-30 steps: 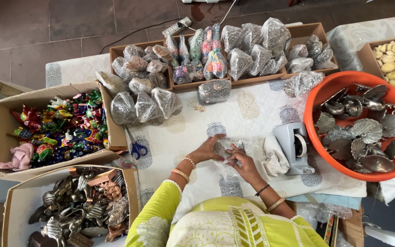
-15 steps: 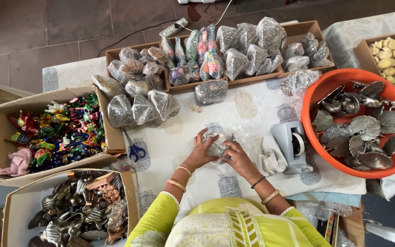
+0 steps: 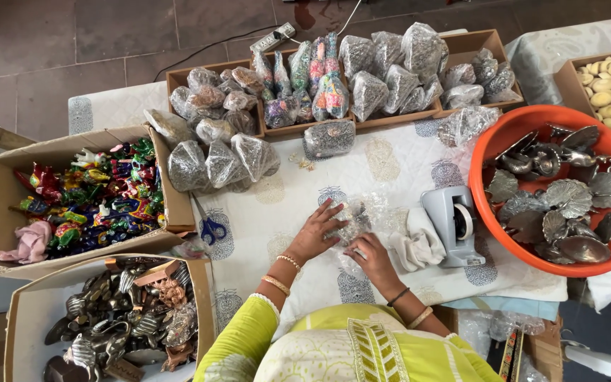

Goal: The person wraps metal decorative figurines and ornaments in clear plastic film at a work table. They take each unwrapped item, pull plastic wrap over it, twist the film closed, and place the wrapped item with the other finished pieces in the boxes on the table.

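I see a toy box (image 3: 8,184) far left. My left hand (image 3: 314,235) presses flat, fingers spread, on the plastic bag (image 3: 358,216) mid-table; my right hand (image 3: 371,258) pinches its near edge. Tape dispenser (image 3: 454,223) and orange tub (image 3: 510,141) follow.

Two hands — left (image 3: 314,237), right (image 3: 373,260) — meet at one clear plastic packet (image 3: 351,218). One orange tub (image 3: 510,134), one grey tape dispenser (image 3: 452,225), one pair of blue scissors (image 3: 211,229), one white cloth (image 3: 417,244) — and two open cardboard boxes (image 3: 8,177) on the left.
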